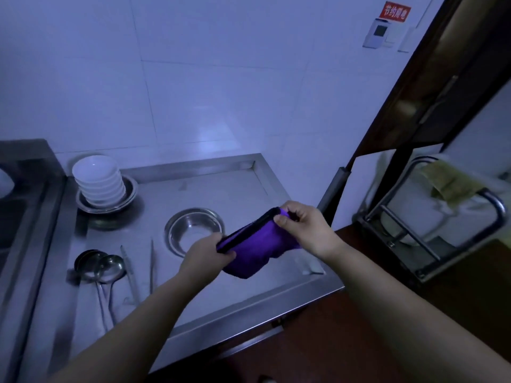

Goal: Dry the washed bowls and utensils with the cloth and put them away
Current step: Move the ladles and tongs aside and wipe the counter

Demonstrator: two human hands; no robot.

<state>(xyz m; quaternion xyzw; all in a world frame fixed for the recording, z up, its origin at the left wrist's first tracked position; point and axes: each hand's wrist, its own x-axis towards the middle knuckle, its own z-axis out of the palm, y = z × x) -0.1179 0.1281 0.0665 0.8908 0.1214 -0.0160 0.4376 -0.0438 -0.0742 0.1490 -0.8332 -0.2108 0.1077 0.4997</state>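
A purple cloth (254,247) is stretched between my two hands above the steel counter (235,186). My left hand (206,257) grips its lower left end and my right hand (304,225) pinches its upper right end. A dark edge runs along the top of the cloth; I cannot tell whether it is a dish or the cloth's border. An empty metal bowl (193,230) sits on the counter just behind my left hand. A stack of white bowls (98,178) stands in metal bowls (110,210) at the back left. Spoons (99,268) and chopsticks (130,272) lie at the front left.
A sink (16,217) lies at the far left. To the right, a metal rack (431,230) with a yellowish rag (448,183) over it stands on a dark wooden surface (387,327). A dark door frame (414,106) rises at the right. White tiled wall behind.
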